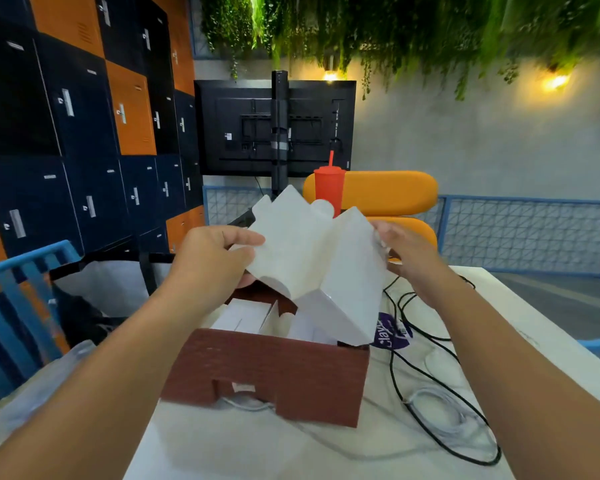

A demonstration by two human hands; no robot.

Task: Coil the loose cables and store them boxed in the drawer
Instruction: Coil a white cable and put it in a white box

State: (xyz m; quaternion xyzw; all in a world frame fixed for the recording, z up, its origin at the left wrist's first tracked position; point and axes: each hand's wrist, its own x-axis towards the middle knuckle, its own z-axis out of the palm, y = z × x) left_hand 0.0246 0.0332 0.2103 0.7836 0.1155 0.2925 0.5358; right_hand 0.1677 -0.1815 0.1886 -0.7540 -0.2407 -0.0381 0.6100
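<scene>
A brick-red cardboard box [278,372] stands on the white table [243,445], its white inner lid flaps [312,251] raised. My left hand [212,261] pinches the left flap. My right hand [409,251] holds the right flap's far edge. Inside the box I see white dividers. A loose black cable [426,379] trails over the table to the right of the box. A coiled white cable [444,410] lies beside it, and another white cable [246,403] pokes out from under the box front.
A red tumbler with a straw [329,190] stands behind the box. A purple sticker [390,332] lies right of the box. A blue rack [21,306] and a bag [108,289] stand left of the table. An orange chair [392,192] and a monitor's back [274,128] are beyond.
</scene>
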